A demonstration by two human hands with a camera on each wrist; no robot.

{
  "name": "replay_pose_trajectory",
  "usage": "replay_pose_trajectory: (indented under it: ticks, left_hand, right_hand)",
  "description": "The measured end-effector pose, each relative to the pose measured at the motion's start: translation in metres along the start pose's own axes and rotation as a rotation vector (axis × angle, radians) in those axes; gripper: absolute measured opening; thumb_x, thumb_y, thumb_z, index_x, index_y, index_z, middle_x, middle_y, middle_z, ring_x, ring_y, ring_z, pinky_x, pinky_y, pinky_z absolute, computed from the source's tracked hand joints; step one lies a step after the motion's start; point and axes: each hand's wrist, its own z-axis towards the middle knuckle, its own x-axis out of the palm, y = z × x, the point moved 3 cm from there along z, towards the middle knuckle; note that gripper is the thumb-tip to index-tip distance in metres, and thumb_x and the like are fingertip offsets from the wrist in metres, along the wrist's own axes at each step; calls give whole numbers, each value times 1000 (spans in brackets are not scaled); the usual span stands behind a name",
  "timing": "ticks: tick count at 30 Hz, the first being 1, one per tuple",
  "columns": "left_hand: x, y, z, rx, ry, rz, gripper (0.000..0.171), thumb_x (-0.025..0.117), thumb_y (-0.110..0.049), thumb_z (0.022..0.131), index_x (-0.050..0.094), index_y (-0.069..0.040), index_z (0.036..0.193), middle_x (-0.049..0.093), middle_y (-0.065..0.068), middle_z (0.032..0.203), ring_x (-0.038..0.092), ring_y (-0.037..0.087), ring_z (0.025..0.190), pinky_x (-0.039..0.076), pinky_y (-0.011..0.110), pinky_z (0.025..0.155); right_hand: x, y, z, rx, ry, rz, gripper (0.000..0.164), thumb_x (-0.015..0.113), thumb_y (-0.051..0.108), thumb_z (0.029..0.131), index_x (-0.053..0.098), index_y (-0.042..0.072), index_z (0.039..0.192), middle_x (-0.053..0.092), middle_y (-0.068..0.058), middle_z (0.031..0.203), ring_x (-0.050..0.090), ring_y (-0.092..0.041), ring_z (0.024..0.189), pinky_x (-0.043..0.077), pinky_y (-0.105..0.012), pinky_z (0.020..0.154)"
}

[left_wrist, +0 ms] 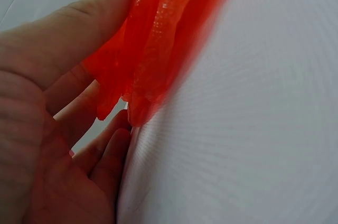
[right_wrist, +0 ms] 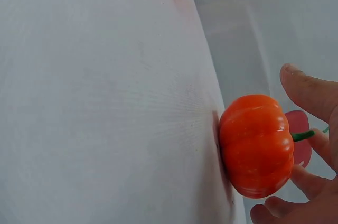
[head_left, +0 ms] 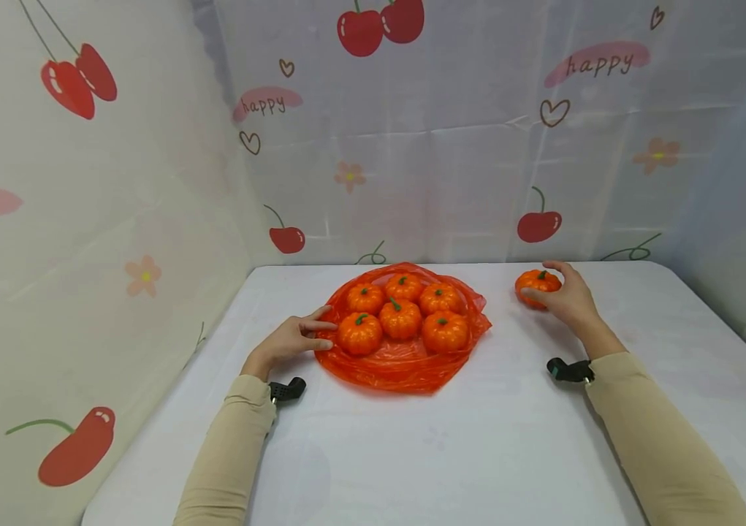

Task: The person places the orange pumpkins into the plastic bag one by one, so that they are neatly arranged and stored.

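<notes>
An orange-red plastic bag [head_left: 405, 369] lies spread on the table, with several small orange pumpkins [head_left: 400, 319] with green stems on it. At the bag's left edge, my left hand [head_left: 290, 337] holds the thin plastic between thumb and fingers; folds of the bag [left_wrist: 142, 49] hang there in the left wrist view. One more pumpkin [head_left: 533, 285] sits apart on the right, near the table's back edge. My right hand [head_left: 570, 296] is spread around it. In the right wrist view a gap shows between the thumb [right_wrist: 311, 92] and this pumpkin [right_wrist: 256, 145], whose stem points toward the palm.
The white table [head_left: 438, 453] extends in front of the bag and between both forearms. Behind it hangs a curtain [head_left: 432, 197] printed with cherries, hearts and flowers, with more of it along the left side. A black wrist mount [head_left: 570, 370] juts from each cuff.
</notes>
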Motion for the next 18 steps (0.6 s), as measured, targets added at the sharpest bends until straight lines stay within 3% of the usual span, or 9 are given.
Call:
replay_pose_trajectory:
  ticks: [18]
  left_hand:
    - [0,0,0,-2,-9,25,45,81,-32,90,72,-20,133,37,-5,167,21,29,160,20,53,129]
  right_hand:
    - [2,-3,5,64,76,5,78,75,32,94,37,3,156,28,-33,161,29,-51,142,34,-65,119]
